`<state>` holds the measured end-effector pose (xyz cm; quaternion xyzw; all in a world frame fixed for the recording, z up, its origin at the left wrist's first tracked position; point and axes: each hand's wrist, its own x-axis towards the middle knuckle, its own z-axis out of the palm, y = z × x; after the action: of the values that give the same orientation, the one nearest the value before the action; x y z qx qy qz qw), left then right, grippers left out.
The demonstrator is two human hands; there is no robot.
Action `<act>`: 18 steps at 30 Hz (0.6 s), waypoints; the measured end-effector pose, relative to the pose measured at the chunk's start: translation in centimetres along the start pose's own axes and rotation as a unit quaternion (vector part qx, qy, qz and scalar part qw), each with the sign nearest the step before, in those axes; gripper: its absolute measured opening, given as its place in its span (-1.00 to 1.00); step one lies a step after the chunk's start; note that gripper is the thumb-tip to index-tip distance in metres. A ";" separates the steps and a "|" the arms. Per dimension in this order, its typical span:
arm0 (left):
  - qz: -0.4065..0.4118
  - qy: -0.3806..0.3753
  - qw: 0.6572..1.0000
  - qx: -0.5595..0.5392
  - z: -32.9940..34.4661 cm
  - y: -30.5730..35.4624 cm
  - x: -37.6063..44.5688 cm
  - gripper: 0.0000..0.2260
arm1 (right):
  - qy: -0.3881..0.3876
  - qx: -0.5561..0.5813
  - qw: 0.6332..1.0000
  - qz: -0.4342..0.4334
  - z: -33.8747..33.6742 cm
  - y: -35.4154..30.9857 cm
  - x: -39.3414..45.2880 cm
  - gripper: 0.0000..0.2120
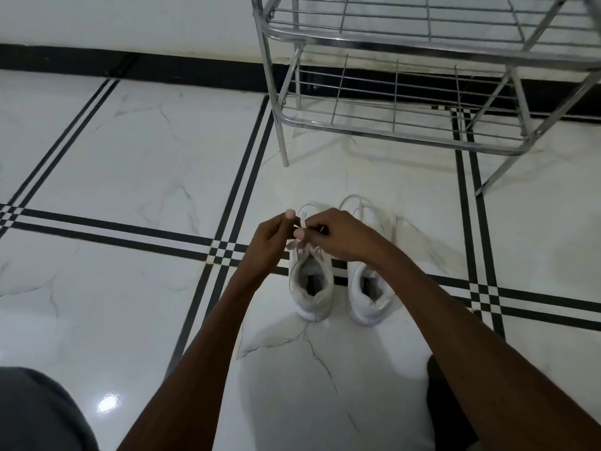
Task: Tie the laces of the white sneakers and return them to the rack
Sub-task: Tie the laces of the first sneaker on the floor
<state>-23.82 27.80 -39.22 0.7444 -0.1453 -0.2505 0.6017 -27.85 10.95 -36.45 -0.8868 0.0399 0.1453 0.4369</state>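
Two white sneakers stand side by side on the floor, heels toward me. The left sneaker (311, 288) has both my hands over its front. My left hand (271, 242) pinches one white lace (303, 220) between thumb and finger. My right hand (338, 236) grips the other lace end beside it, above the tongue. The right sneaker (369, 291) lies partly under my right wrist, with a loose lace loop (353, 200) showing past its toe. The metal shoe rack (390, 125) stands beyond the shoes.
The chrome wire rack has two shelves in view, both bare, with a leg (283, 151) close to the sneakers. The floor is glossy white marble tile with black stripes (227, 203). My knees (35, 411) frame the bottom corners. A black skirting runs along the wall.
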 end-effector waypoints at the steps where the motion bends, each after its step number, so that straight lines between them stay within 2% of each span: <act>1: -0.015 -0.004 1.000 0.004 0.2 -0.3 0.0 -0.52 | 0.011 -0.013 1.000 -0.007 -0.4 0.2 -0.1 -0.65; 5: -0.023 0.053 0.998 0.001 1.3 -1.1 0.5 -0.63 | 0.098 -0.041 0.994 -0.034 -1.4 1.3 0.0 -0.97; 8: -0.036 0.092 0.995 -0.023 2.1 -1.4 0.7 -0.69 | 0.191 -0.055 0.979 -0.038 -0.7 1.8 0.3 -0.90; 11: -0.034 0.086 0.996 -0.008 2.2 -1.9 0.8 -0.73 | 0.243 -0.015 0.970 -0.027 0.1 2.0 0.3 -0.92; 15: -0.015 0.090 0.990 0.108 1.6 -3.0 1.2 -0.70 | 0.212 0.157 0.965 -0.014 0.4 2.3 -0.1 -0.86; 18: 0.023 0.122 0.973 0.194 1.4 -3.6 1.7 -0.70 | 0.174 0.221 0.960 -0.014 0.6 2.8 -0.1 -0.85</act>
<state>-23.47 26.63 -43.20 0.8685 -0.1336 -0.1114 0.4641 -28.66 9.67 -38.90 -0.7804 0.1345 -0.0296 0.6100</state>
